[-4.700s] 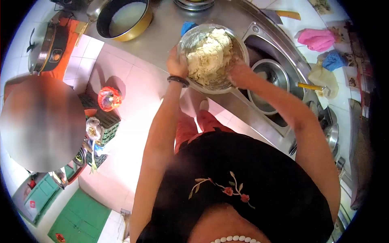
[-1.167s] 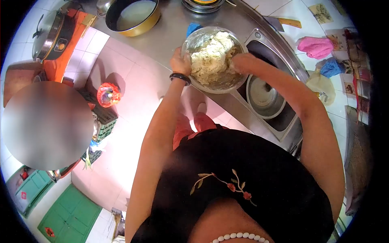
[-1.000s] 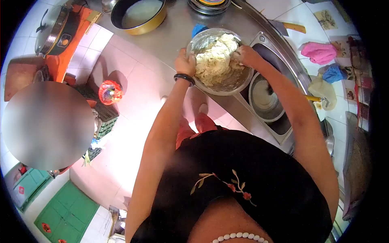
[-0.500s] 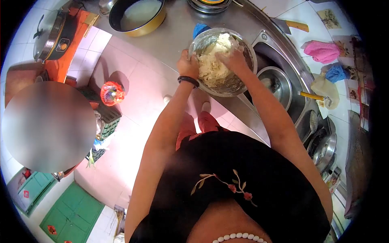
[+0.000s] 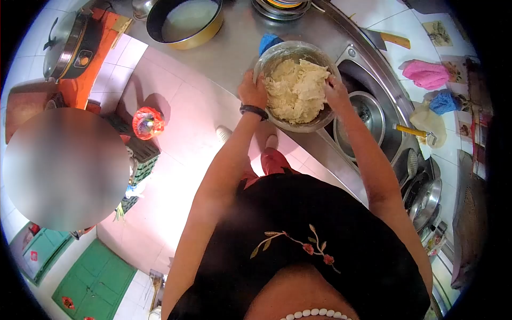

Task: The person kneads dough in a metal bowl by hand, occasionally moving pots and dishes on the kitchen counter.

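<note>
A metal bowl [image 5: 260, 60] stands at the counter's front edge, holding a rough, shaggy lump of pale dough [image 5: 294, 90]. My left hand [image 5: 252, 93], with a dark bracelet at its wrist, is closed on the bowl's left rim, thumb toward the inside. At the right side of the bowl, my right hand [image 5: 336, 96] has its fingers curled against the dough's edge, with flour or dough on them. Part of those fingers is hidden behind the dough. Just behind the bowl lies a blue cloth [image 5: 270, 42].
A sink [image 5: 394, 114] with a metal basin [image 5: 380, 109] is right of the bowl. Back left is a yellow pan [image 5: 205, 36] holding whitish liquid; stacked plates [image 5: 282, 9] are behind. A cleaver [image 5: 392, 38] lies back right. At left, a blurred round patch covers part of the view.
My right hand has moved from over the dough to its right edge. The dough now looks more gathered, with its right side lifted. My left hand stays on the bowl's rim.
</note>
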{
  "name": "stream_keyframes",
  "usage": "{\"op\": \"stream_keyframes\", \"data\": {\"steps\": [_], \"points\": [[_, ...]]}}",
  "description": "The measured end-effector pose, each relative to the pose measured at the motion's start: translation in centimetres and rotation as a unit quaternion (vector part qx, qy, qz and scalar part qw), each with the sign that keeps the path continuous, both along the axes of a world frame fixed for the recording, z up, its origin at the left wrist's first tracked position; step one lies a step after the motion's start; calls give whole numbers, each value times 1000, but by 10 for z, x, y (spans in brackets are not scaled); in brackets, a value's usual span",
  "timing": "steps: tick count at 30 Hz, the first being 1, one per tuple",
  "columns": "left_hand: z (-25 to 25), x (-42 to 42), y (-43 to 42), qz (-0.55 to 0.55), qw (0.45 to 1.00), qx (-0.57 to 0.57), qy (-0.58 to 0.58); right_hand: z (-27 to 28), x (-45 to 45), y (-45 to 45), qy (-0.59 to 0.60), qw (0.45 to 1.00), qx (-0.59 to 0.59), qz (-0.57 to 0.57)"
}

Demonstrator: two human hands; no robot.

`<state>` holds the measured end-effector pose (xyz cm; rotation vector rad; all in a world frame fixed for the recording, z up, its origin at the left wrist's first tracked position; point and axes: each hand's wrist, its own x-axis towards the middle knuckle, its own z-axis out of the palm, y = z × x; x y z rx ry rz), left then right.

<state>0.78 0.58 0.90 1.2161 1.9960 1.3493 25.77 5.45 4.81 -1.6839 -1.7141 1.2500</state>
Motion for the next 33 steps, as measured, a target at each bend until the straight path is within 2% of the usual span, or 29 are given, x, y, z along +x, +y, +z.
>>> {"op": "stream_keyframes", "data": {"steps": [3, 6, 9, 12, 15, 18, 21, 22, 23, 25, 28, 31, 33], "points": [[4, 0, 0, -6, 999, -31, -24, -14, -8, 4, -52, 991, 48, -116], [8, -1, -1, -17, 1000, -24, 7, -14, -21, 11, -42, 960, 228, -159], [10, -2, -1, -26, 999, -30, -21, -9, -28, 36, 53, 985, 7, -163], [16, 0, -2, -27, 997, -52, -57, -36, -35, 59, 7, 986, 0, -165], [12, -1, -3, -25, 998, -18, -60, -26, -43, 76, 99, 967, -185, -146], [-7, 1, 1, -21, 997, 18, -78, -32, -31, 87, 102, 988, -100, 52], [0, 1, 2, -9, 998, -6, -63, 39, -72, 48, -84, 991, -101, -27], [2, 0, 0, -20, 997, -13, -70, 26, -78, 39, -80, 996, 27, -10], [2, -1, -1, -30, 997, -19, -75, 19, -77, 33, -121, 990, 66, -9], [0, -3, 1, -45, 994, -39, -95, 49, -104, -5, -200, 971, 135, -6], [3, -3, 2, -55, 990, -57, -117, 55, -115, -44, -262, 926, 242, 120], [12, -4, 1, -55, 992, -36, -105, 53, -112, -57, -279, 905, 271, 173], [7, -4, 2, -59, 992, -17, -113, 41, -99, -61, -314, 870, 301, 230]]}}
